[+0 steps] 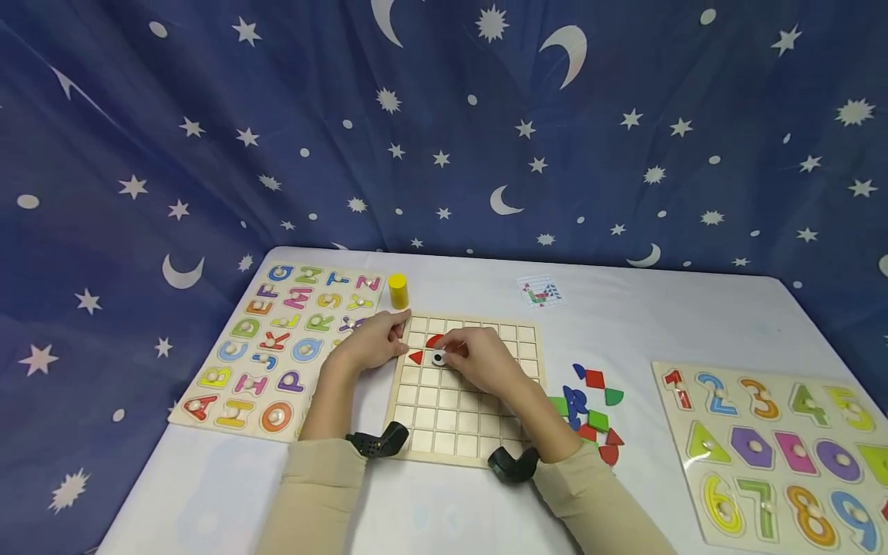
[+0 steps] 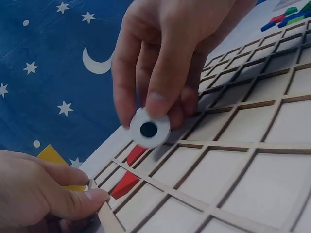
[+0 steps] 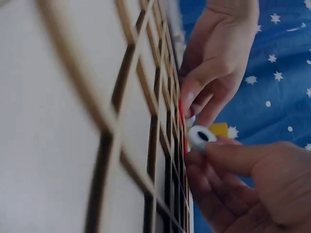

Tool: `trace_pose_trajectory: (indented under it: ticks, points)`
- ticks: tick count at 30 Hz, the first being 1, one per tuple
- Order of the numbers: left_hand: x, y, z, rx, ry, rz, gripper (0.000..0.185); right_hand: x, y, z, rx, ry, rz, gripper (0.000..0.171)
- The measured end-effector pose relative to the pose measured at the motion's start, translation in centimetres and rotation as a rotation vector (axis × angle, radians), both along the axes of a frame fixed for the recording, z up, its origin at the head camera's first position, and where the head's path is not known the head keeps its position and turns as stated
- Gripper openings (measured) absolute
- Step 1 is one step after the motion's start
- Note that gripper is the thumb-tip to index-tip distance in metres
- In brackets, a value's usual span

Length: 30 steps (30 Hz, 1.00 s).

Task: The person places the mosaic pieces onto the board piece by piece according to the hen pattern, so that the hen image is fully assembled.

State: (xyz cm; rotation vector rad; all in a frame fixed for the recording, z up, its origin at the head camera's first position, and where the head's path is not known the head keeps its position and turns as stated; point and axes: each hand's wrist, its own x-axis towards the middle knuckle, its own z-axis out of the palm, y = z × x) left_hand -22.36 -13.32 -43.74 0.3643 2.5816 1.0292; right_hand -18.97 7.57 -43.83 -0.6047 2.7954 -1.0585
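White disc: the disc with a black centre (image 1: 438,358) is above the grid board (image 1: 445,399), near its far left corner, tilted and not lying flat in a cell.
Right hand: the right hand (image 1: 482,361) pinches the disc between thumb and fingertips.
Left hand: the left hand (image 1: 372,341) touches the grid's left edge near that corner, thumb and forefinger fairly straight.
Red pieces: a red triangle (image 1: 415,357) and a rounded red piece (image 1: 435,340) lie in cells near the disc.
Letter board: the alphabet board (image 1: 236,362) reads A, H, O along its near edge and G, N, T, Z along the far one.
Number board: at right, the numeral board (image 1: 706,482) shows 1 2 3 4 5, a row of shapes, then 6 7 8 9.
Picture card: the small card (image 1: 541,292) shows a bird of coloured shapes on a grid; any print is too small to read.
Yellow cylinder: the cylinder (image 1: 398,292) stands just beyond the left hand.
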Motion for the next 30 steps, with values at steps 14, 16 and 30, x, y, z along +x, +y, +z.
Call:
trace_pose_trajectory:
  ticks: [14, 16, 30]
  points:
    - [0.2, -0.1, 0.5, -0.067, 0.033, -0.022, 0.062, 0.5, -1.8, -1.7, -0.027, 0.104, -0.078, 0.012]
    - [0.2, -0.2, 0.5, -0.071, 0.038, -0.019, 0.062, 0.6, -2.0, -1.6, -0.002, 0.121, -0.076, 0.012]
    - [0.3, 0.0, 0.0, -0.065, 0.060, -0.027, 0.061, 0.7, -1.8, -1.7, 0.065, 0.137, -0.081, 0.024]
